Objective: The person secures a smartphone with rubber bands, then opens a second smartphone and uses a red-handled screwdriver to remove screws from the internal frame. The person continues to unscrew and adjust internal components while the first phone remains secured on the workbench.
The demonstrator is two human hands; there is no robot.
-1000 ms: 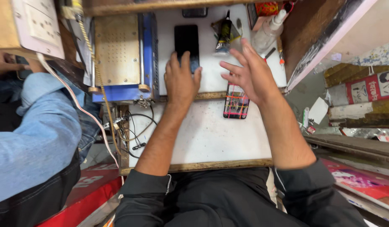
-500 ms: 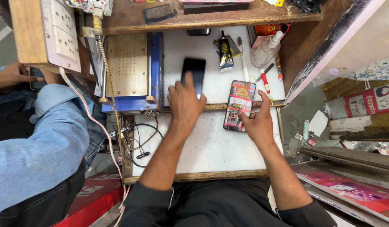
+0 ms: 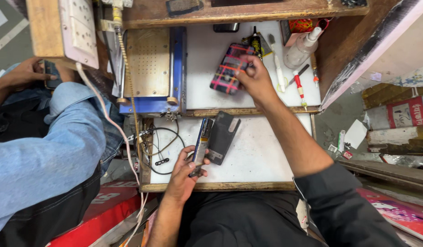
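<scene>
Left hand (image 3: 184, 171) grips a slim blue-edged phone (image 3: 201, 142) on edge, beside a dark phone panel (image 3: 223, 136). Right hand (image 3: 256, 80) pinches a red-plaid phone case (image 3: 229, 68) over the white bench (image 3: 262, 155).

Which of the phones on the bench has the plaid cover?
The plaid phone under the right hand on the upper shelf; the other phones are plain dark.

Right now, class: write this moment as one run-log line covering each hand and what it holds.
left hand: grips phone on edge | right hand: holds plaid phone case over white upper bench | dark back cover: lying beside phone
</scene>
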